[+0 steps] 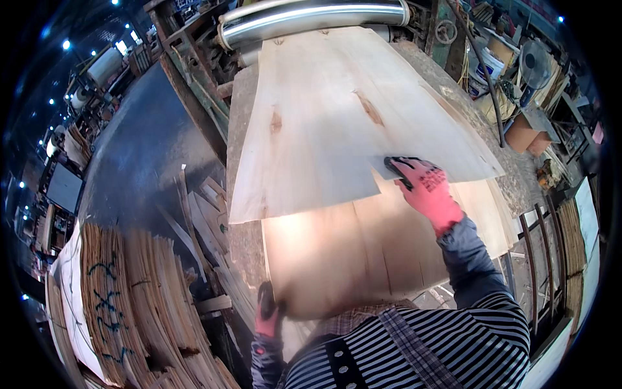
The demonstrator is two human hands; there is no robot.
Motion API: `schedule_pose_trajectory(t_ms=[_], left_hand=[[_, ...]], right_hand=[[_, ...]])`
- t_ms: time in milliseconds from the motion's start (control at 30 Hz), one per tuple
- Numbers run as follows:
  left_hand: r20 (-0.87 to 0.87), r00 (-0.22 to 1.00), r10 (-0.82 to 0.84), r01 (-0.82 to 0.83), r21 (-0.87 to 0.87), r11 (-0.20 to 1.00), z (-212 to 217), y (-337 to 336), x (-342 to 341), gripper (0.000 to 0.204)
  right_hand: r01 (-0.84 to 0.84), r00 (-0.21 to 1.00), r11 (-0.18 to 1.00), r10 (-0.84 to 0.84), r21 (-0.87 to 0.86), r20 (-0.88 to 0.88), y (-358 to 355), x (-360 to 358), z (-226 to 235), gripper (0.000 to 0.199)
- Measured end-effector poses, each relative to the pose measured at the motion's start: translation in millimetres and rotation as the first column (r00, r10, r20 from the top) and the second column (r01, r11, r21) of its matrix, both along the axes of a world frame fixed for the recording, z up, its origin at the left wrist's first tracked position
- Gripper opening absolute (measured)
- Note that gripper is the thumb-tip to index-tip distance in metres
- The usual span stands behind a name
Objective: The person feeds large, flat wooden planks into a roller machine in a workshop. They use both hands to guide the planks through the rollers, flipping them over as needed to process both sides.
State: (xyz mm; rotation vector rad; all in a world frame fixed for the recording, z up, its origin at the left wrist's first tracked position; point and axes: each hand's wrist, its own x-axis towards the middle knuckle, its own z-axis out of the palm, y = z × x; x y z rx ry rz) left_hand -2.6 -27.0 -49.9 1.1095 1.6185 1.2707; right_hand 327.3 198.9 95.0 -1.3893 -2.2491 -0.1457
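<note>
**Striped shirt (pixel 405 356) up close, pale wood sheets running away to the rollers**

Right at the near edge we have the striped shirt, a plaid strap (pixel 424 350) across it, and just past it the action! Two thin wooden sheets lie overlapped: the upper sheet (pixel 311 129) stretches along the counter (pixel 244 104) to the shiny roller (pixel 317 21) at the far end, while the lower sheet (pixel 324 249) shows at the near end, coming right up to the body.

Look at the right hand (pixel 424 191), gloved in pink with dark tips: fingers close together, laid over the upper sheet's near edge beside a notch. Pressing or pinching? Cannot tell; the thumb's underside is hidden. That spot probably lets it steady or shift the loose edge.

Down at the near left, the left hand (pixel 267 314) sits at the lower sheet's corner, perhaps to keep it in line. Its fingers are blurred, so no call on whether they grip.

Over on the left, a stack of sheets (pixel 152 305) stands within easy reach, it seems, edges packed together.
</note>
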Motion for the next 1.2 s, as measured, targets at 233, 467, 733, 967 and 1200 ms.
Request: schedule_pose_trajectory(t_ms=[233, 467, 733, 967, 1200], left_hand=[[-0.410, 0.910, -0.055, 0.058, -0.006, 0.998, 28.9, 8.2, 17.8, 0.065], [-0.504, 0.862, -0.044, 0.033, -0.030, 0.999, 45.9, -2.1, 22.3, 0.052], [-0.867, 0.429, 0.253, 0.274, 0.392, 0.878, 136.0, 9.9, 1.2, 0.034], [0.042, 0.999, 0.019, -0.030, 0.284, 0.958, 127.0, 15.5, -27.0, 0.044], [-0.581, 0.812, -0.049, -0.040, -0.140, 0.989, -17.9, -13.8, -13.5, 0.056]], right_hand=[[0.147, 0.973, 0.986, -0.159, 0.081, 0.167, 107.5, -0.7, -84.5, 0.052], [-0.517, 0.815, 0.749, 0.578, -0.415, 0.029, -62.8, -30.8, -65.2, 0.078], [-0.162, 0.982, 0.955, 0.180, -0.247, 0.054, -159.2, 42.9, -74.8, 0.063], [0.127, 0.983, 0.991, -0.122, 0.028, -0.135, -216.5, 47.9, 29.0, 0.046], [-0.006, 0.994, 0.999, 0.010, -0.036, 0.104, -177.9, 23.7, 59.3, 0.054]])
